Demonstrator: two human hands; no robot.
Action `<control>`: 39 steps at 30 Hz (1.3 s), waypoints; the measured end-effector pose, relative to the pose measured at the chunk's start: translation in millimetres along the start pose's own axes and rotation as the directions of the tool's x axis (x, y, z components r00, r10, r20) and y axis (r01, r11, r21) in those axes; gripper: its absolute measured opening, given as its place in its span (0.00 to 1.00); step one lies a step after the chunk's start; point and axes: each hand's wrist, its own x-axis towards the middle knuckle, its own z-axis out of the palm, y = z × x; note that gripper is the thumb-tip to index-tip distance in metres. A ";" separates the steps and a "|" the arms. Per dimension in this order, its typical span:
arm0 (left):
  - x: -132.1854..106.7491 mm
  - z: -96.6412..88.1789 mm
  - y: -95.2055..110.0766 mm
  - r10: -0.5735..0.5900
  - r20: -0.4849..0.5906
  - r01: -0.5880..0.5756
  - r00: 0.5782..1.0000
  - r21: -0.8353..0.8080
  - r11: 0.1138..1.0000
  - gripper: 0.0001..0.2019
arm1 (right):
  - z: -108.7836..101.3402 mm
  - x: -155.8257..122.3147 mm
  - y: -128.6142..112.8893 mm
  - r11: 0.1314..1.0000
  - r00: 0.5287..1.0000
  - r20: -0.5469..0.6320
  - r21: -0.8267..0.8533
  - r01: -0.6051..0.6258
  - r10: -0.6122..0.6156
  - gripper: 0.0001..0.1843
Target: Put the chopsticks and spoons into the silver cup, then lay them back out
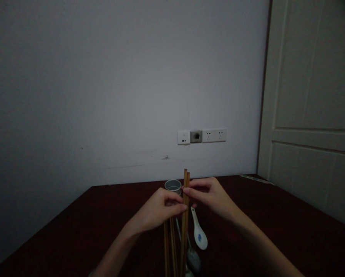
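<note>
My left hand [158, 211] and my right hand [211, 198] meet over a dark red table [74, 234], and both pinch a pair of wooden chopsticks [185, 184] held upright between them. More wooden chopsticks [170, 246] run down below my left hand toward the bottom edge. A small grey cup [173, 186] stands just behind my left hand. A white ceramic spoon [199, 234] with a blue pattern lies on the table under my right hand, and a metal spoon [192, 257] lies beside it.
A pale wall rises behind the table, with a row of white sockets [201, 136]. A light door [313, 107] stands at the right. A thin pale strip [256, 178] lies at the table's far right corner.
</note>
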 end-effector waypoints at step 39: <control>-9.3 10.7 14.0 0.066 -0.140 -0.039 0.988 0.187 0.982 0.14 | 1.6 -5.1 -4.4 0.990 0.992 0.036 -0.073 0.124 -0.122 0.17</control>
